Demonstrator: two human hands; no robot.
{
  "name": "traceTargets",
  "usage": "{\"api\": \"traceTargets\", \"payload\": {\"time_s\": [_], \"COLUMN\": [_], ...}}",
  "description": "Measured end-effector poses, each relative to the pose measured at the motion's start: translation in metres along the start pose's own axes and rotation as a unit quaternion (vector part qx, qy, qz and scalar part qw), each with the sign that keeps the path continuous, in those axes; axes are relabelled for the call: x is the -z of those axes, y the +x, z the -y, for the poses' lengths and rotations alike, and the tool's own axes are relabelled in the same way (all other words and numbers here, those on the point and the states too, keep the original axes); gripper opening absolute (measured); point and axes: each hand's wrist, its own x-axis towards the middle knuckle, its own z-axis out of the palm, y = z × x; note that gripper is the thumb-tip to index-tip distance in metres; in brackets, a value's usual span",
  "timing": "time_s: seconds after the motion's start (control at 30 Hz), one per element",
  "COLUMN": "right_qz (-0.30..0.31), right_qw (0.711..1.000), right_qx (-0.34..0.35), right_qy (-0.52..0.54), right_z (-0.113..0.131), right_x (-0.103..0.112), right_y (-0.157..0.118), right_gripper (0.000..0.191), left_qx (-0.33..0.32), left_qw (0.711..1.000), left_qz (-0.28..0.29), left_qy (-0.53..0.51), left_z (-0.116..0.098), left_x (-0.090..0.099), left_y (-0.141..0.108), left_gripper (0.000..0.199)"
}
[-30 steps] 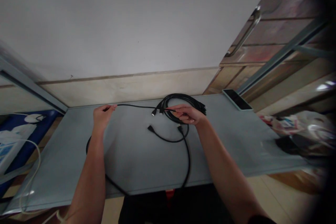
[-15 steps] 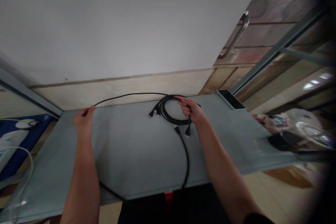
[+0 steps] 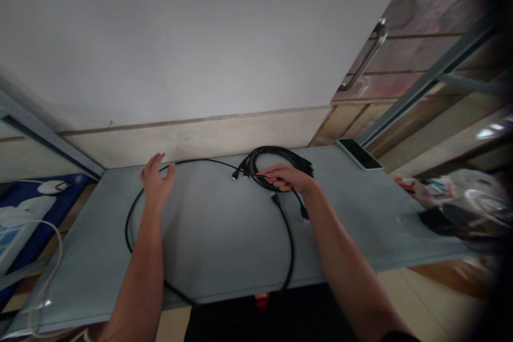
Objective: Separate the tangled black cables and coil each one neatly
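Observation:
A long black cable point(image 3: 129, 218) curves across the left of the table, and its near part drops over the front edge. My left hand point(image 3: 157, 179) is over its far bend with fingers spread, holding nothing. To the right, my right hand point(image 3: 285, 177) pinches a strand of black cable in front of a coil of black cables point(image 3: 276, 150). Several plugs stick out around the coil. One cable end with a connector point(image 3: 276, 200) lies just in front of my right hand, its cable running to the front edge. Another plug point(image 3: 304, 212) hangs beside my right wrist.
The grey table point(image 3: 224, 235) stands against a white wall. A phone point(image 3: 359, 154) lies at its back right corner. On the left is a blue surface point(image 3: 76, 192) with a white cable point(image 3: 60, 246) nearby. Bags and a dark object point(image 3: 438, 219) sit at the right.
My left hand has let go of the cable, opened and moved right; the cable now rests in a wide curve. My right hand has come down slightly toward the near side of the coil.

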Motion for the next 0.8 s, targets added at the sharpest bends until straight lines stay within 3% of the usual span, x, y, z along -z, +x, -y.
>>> {"api": "traceTargets", "payload": {"time_s": [0.13, 0.27, 0.37, 0.47, 0.57, 0.8], "right_qz": [0.002, 0.045, 0.094, 0.141, 0.155, 0.103], "right_qw": [1.0, 0.998, 0.995, 0.989, 0.987, 0.993], "right_qx": [0.02, 0.028, 0.012, -0.027, -0.031, 0.057], "right_qy": [0.017, 0.037, 0.033, 0.017, 0.009, -0.024], "right_z": [-0.003, -0.005, -0.009, -0.013, -0.014, -0.005], "right_x": [-0.013, -0.04, -0.061, -0.071, -0.063, -0.033], "right_y": [0.011, 0.018, 0.022, 0.026, 0.026, 0.015], "right_gripper": [0.038, 0.041, 0.03, 0.024, 0.026, 0.035], "left_qx": [-0.091, -0.211, -0.307, -0.353, -0.352, -0.272], "left_qw": [0.984, 0.932, 0.893, 0.878, 0.881, 0.938], "left_qz": [0.121, 0.226, 0.27, 0.295, 0.308, 0.213], "left_qy": [-0.098, -0.188, -0.189, -0.133, -0.069, -0.005], "left_z": [-0.043, -0.096, -0.121, -0.125, -0.117, -0.095], "left_x": [-0.012, -0.031, -0.04, -0.042, -0.035, -0.019], "left_y": [-0.016, -0.045, -0.062, -0.064, -0.054, -0.035], "left_gripper": [0.029, 0.032, 0.041, 0.041, 0.032, 0.032]}}
